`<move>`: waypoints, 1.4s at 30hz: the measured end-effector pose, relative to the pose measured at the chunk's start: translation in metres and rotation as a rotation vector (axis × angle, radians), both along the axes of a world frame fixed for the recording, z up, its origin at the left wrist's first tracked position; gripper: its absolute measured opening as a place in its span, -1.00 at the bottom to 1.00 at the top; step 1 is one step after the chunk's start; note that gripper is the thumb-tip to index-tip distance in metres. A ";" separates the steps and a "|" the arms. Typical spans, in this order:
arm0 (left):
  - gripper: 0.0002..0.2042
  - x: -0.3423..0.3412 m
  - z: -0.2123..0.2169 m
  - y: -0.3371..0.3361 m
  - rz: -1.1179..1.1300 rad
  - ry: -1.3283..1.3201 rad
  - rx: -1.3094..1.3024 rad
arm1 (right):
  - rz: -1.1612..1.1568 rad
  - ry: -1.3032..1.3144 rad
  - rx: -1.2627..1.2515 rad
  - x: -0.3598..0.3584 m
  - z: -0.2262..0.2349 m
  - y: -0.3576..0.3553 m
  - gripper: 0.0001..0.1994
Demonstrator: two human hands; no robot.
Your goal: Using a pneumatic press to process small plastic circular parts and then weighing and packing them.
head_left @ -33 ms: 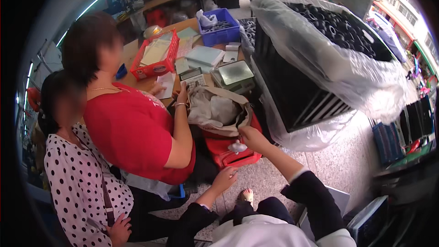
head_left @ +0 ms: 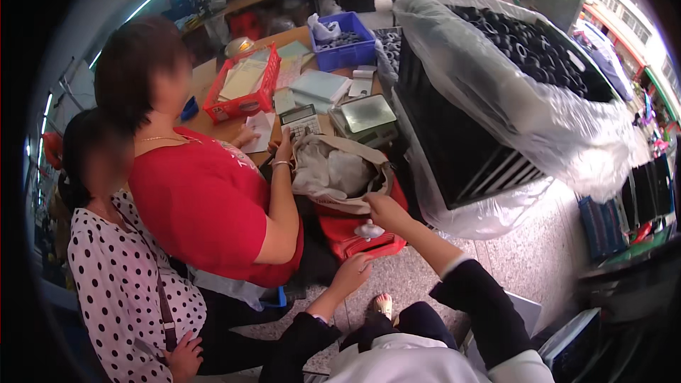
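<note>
A beige cloth bag [head_left: 355,205] with whitish cloth or plastic inside rests, mouth open, on a red plastic container [head_left: 383,241]. My right hand [head_left: 386,213] is closed at the bag's near right corner and seems to grip its edge. Just below that hand hangs a small whitish rounded thing [head_left: 369,230], too small to name. My left hand [head_left: 349,276] is beside the container's near edge, fingers stretched forward and nothing plainly in them. Whether its fingertips touch the container I cannot tell.
A person in red [head_left: 191,206] at the table holds a paper [head_left: 257,131] beside a calculator [head_left: 301,120]; another in polka dots [head_left: 113,291] stands behind. A scale [head_left: 365,113], red basket [head_left: 266,74] and blue bin [head_left: 347,60] are on the table. Right, plastic-draped black crates [head_left: 461,142] hold black rings.
My left hand has shifted slightly up toward the red container. The right hand has moved a little up and left at the bag's corner. The view has tilted slightly.
</note>
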State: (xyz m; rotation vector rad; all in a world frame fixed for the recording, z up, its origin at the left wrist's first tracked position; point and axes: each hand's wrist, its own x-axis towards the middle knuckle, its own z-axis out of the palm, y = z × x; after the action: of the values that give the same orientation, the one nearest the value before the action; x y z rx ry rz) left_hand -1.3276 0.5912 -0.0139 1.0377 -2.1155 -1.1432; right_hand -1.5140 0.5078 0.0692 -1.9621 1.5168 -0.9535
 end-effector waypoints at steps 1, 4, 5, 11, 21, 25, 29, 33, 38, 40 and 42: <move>-0.76 -0.017 0.012 -0.014 0.006 0.046 -0.197 | 0.027 0.107 -0.013 0.004 -0.016 -0.027 -0.82; -0.68 -0.035 0.057 -0.052 0.120 -0.090 -0.393 | 0.034 0.350 0.084 0.019 -0.038 -0.068 -0.82; -0.68 -0.035 0.063 -0.067 0.145 -0.097 -0.393 | -0.012 0.493 0.182 0.024 -0.041 -0.080 -0.81; -0.74 -0.047 0.042 -0.118 0.348 -0.728 -0.656 | 0.169 0.709 0.490 0.000 -0.055 -0.118 -0.63; -0.86 -0.118 0.074 -0.122 0.131 -0.443 -0.587 | 0.163 0.958 0.499 -0.049 -0.059 -0.117 -0.79; -0.88 -0.126 0.065 -0.117 0.192 -0.451 -0.542 | 0.113 0.934 0.471 -0.048 -0.055 -0.121 -0.82; -0.85 -0.118 0.061 -0.114 0.183 -0.441 -0.561 | 0.035 0.765 0.400 -0.053 -0.058 -0.117 -0.81; -0.72 -0.103 0.074 -0.097 0.133 -0.411 -0.511 | 0.085 0.656 0.422 -0.055 -0.010 -0.105 -0.84; -0.35 -0.093 0.099 -0.094 0.161 -0.138 -0.293 | -0.023 0.359 0.336 -0.073 0.023 -0.083 -0.86; -0.29 -0.100 0.096 -0.098 0.253 0.003 -0.197 | -0.122 0.179 0.378 -0.083 0.038 -0.077 -0.86; -0.39 -0.109 0.085 -0.108 0.192 -0.212 -0.228 | -0.091 0.263 0.359 -0.090 0.004 -0.076 -0.86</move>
State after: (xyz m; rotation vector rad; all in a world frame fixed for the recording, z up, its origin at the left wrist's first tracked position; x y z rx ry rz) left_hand -1.4363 0.4831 0.0713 1.2659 -2.1880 -0.7095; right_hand -1.6044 0.4323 0.0731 -1.8195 1.7904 -0.4258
